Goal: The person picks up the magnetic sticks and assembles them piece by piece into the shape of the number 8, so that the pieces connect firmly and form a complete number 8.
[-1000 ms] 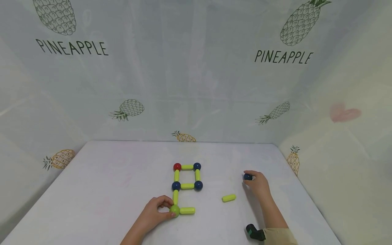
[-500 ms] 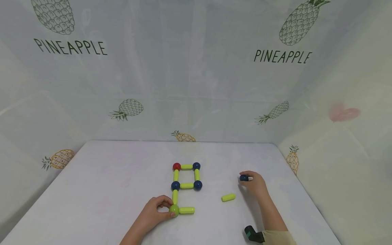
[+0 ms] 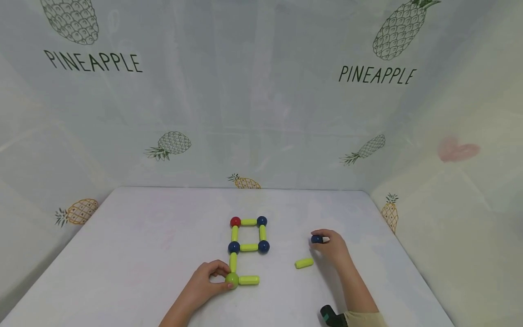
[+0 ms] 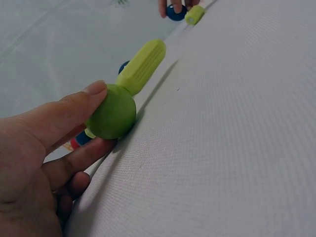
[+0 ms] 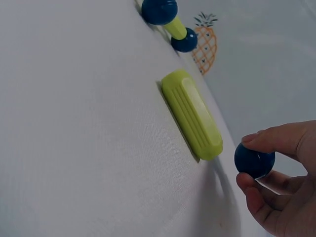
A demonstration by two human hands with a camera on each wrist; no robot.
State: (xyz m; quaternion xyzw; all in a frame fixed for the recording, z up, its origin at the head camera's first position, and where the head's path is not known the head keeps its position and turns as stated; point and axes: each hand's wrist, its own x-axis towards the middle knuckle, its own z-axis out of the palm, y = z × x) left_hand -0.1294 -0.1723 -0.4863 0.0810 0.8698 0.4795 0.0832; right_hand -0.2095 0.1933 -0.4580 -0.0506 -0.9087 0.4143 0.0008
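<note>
Between thumb and fingers, my left hand (image 3: 208, 280) pinches a green ball (image 4: 112, 112) at the near corner of a ball-and-rod figure. From that ball one lime rod (image 3: 249, 280) points right with a free end, and another runs away to a blue ball (image 3: 234, 247). Beyond lies a square of lime rods with blue balls and one red ball (image 3: 235, 221) at its corners. My right hand (image 3: 335, 247) holds a loose blue ball (image 5: 254, 161) by thumb and fingertips, above the table. Close to it, a loose lime rod (image 5: 192, 115) lies on the table.
The white table (image 3: 143, 254) backs onto a pale curtain (image 3: 261, 100) printed with pineapples, which also hangs at both sides. A black device (image 3: 333, 316) is strapped at my right wrist, by the beige sleeve.
My right hand has moved left with the blue ball, nearer the loose rod and the figure. My left hand stays on the green ball.
</note>
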